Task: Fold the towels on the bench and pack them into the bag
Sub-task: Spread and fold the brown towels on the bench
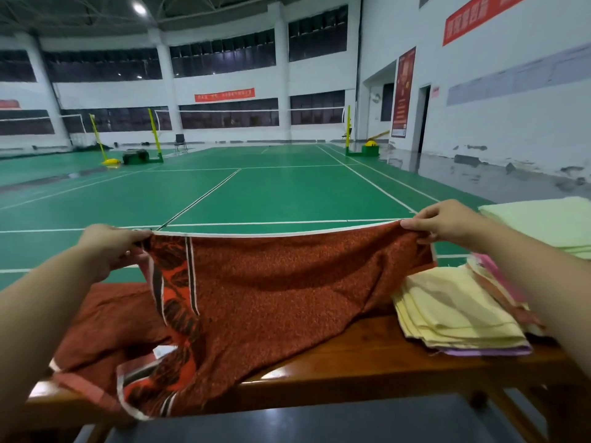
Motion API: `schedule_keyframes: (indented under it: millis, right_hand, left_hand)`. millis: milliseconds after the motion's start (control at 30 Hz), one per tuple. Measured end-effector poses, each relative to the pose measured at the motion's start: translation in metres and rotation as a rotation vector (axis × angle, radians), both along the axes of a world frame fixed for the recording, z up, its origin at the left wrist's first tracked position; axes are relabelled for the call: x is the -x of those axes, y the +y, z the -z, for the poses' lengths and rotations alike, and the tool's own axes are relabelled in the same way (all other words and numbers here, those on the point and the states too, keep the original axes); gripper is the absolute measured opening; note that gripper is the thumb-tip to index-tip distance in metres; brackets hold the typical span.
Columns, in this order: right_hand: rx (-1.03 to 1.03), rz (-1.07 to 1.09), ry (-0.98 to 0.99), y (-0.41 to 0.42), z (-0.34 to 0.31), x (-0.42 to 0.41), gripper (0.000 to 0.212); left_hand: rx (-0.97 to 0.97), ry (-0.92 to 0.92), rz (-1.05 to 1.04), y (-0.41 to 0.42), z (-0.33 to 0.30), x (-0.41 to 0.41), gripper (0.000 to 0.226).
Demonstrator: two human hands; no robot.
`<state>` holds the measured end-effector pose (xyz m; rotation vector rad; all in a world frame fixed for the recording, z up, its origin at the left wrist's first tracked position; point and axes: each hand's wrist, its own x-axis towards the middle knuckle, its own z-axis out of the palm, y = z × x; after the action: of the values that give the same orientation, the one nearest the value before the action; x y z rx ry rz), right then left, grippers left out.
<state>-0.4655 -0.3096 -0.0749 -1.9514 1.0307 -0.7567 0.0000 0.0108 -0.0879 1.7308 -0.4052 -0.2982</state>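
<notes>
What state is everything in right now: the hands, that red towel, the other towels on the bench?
Left hand: pinching the red towel's top corner.
Right hand: pinching the other top corner.
Red towel: unfolded, stretched between both hands, lower part draped on the bench.
Yellow towels: folded, stacked.
Green towel: folded, lying flat.

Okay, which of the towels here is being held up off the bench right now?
The rust-red patterned towel. The left hand and right hand pinch its top edge; the pale yellow and light green towels lie folded, unheld, to the right.
</notes>
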Motion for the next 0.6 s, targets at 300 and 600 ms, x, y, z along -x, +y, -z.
schedule_keyframes:
  millis: [300,600]
  right_hand:
    - [0.329,0.385,-0.078,0.007,-0.016,-0.010,0.041]
    - [0.685,0.567,-0.218,0.044,-0.053,0.001,0.046]
  left_hand:
    - [0.275,-0.047,-0.002,-0.019,-0.025,0.010,0.027]
    - [0.526,-0.232,-0.107,-0.014,-0.062,0.042,0.027]
